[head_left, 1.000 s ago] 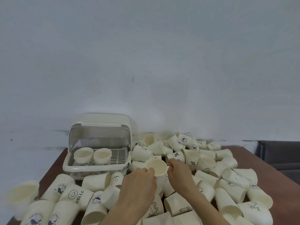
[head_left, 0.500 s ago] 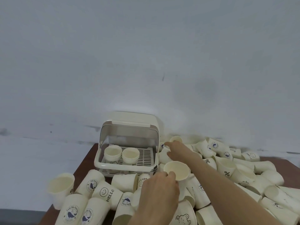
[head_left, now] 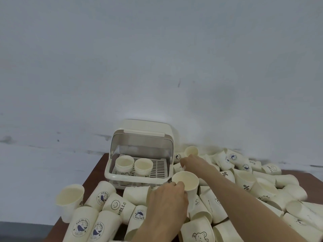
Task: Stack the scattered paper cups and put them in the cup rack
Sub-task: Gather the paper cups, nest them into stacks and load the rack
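A brown counter [head_left: 97,169] is covered by a heap of loose cups [head_left: 258,187], most lying on their sides, some printed with whales, a smiley and "HELLO". An upright cup [head_left: 186,185] is gripped at its rim by the left hand [head_left: 167,200], fingers curled round it, just in front of the rack [head_left: 139,165]. The rack's lid is raised, and two stacks [head_left: 133,165] are seen standing on its grille. The right hand [head_left: 189,161] is stretched across the heap to a small cup [head_left: 191,151] by the rack's right side; whether that cup is grasped cannot be told, the fingers being blurred. One cup [head_left: 70,200] stands alone at the counter's left edge. The nearest cups are cut off by the bottom edge
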The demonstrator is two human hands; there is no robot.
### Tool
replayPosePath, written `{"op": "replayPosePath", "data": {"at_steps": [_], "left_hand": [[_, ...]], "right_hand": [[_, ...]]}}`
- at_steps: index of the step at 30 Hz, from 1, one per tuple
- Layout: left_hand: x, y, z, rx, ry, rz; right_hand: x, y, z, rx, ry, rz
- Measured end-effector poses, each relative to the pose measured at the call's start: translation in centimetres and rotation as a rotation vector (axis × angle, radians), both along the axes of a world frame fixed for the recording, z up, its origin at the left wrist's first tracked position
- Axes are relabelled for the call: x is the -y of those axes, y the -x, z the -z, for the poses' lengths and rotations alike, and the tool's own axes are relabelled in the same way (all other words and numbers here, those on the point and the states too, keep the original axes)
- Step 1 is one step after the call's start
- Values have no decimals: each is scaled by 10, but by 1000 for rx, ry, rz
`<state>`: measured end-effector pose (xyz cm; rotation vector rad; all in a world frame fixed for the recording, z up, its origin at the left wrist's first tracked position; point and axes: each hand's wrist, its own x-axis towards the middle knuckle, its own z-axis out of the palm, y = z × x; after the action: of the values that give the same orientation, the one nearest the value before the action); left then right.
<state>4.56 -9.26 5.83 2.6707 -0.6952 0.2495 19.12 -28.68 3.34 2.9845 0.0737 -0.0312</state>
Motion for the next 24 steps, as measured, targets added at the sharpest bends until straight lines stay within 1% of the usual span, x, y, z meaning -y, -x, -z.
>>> {"op": "replayPosePath", "data": {"at_steps": [3,8,14,17,19,24], "left_hand": [[-2,-1,-1,9,31,-8],[-6,3,-4,31,57,-32],[-22,5,-1,63,105,-64],[-35,4,1,72,117,-87],[-42,4,2,68,136,-101],[-55,1,8,50,152,-155]], "right_hand": [[1,14,-6,26,0,2],[-2,41,-16,157,-52,31],[-21,81,-18,452,-279,12],[-38,102,-5,578,-454,-18],[-51,111,3,595,-515,-27],[-76,99,17,512,-571,-15]]}}
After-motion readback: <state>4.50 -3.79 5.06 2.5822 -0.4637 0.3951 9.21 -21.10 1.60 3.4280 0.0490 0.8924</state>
